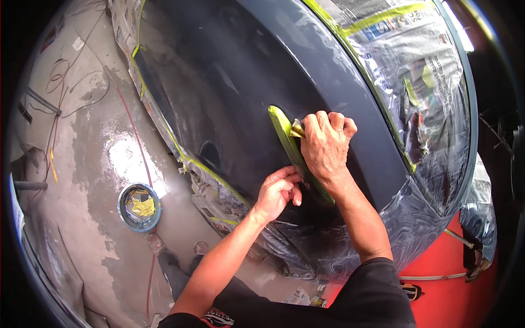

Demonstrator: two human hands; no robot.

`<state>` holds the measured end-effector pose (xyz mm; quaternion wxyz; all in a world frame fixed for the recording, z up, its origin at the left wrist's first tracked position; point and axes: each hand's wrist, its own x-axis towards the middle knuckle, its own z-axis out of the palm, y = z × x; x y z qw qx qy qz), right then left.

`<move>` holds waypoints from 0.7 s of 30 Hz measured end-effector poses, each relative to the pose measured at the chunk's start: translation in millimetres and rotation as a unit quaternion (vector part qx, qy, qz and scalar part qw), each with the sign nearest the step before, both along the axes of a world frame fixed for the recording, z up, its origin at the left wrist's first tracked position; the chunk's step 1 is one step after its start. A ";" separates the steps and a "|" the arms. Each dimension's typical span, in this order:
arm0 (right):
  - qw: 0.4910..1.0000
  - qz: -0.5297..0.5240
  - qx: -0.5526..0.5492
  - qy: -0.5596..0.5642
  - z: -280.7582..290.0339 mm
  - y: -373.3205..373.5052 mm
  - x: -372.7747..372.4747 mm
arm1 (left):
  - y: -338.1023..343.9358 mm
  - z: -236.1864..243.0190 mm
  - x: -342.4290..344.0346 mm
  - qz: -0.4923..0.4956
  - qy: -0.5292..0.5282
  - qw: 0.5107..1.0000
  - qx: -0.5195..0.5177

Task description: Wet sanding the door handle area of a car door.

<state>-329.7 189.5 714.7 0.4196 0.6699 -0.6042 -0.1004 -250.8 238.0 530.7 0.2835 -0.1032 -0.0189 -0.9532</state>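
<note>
From where I sit, the newspaper masking [454, 90] at upper right looks done, while the dark panel [235, 82] seems mid-work to me; how much surface is left, I can't tell. The long green strip [281, 122] lies slantwise against it at centre. My right hand [328, 142], knuckles up, pinches a folded gold piece [297, 129] beside the strip's upper part; my left hand [278, 191] sits lower, fingers half curled at its edge, whether gripping it I can't tell.

A head-worn fisheye view looks down from near above the hands [329, 143] and dark car panel [240, 109].
</note>
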 end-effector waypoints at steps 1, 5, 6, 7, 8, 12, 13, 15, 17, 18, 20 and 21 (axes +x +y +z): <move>1.000 -0.005 0.001 0.000 0.0 7.9 0.2 | 0.5 -2.1 -1.7 0.005 -0.001 1.000 0.005; 0.998 -0.045 0.049 -0.017 8.7 59.4 -1.5 | 1.3 -9.3 -0.7 0.019 -0.007 1.000 -0.004; 0.996 -0.048 0.075 -0.005 10.9 67.5 -4.2 | -0.4 -10.3 2.5 0.024 -0.012 1.000 -0.010; 0.996 -0.017 0.082 -0.007 12.8 71.3 -7.5 | 0.3 -7.5 4.4 0.027 -0.008 1.000 -0.009; 0.996 -0.012 0.089 -0.011 14.8 71.3 -9.4 | 1.4 -4.6 5.7 0.032 -0.012 0.999 -0.002; 0.990 0.025 0.138 0.012 19.5 45.1 -15.6 | 4.9 7.9 -0.4 0.020 0.006 1.000 0.000; 0.990 0.032 0.134 0.008 19.8 43.5 -12.2 | 6.1 4.8 -2.5 0.021 0.019 1.000 0.004; 0.990 0.019 0.142 -0.005 13.8 48.6 -1.3 | 3.8 -7.2 7.1 0.021 0.025 0.999 0.014; 0.985 -0.035 0.168 0.004 18.7 73.0 1.1 | 2.1 -5.5 12.5 0.021 0.022 1.000 0.006; 0.986 -0.021 0.166 0.014 17.6 75.8 -3.1 | 3.0 -6.1 14.7 0.023 0.024 0.999 0.002; 0.989 0.011 0.143 0.035 17.7 57.4 -2.4 | 5.1 -3.3 12.9 0.023 0.017 1.000 0.009; 0.989 0.039 0.137 0.027 15.1 39.4 0.4 | 5.4 -3.9 9.4 0.023 0.024 0.999 0.008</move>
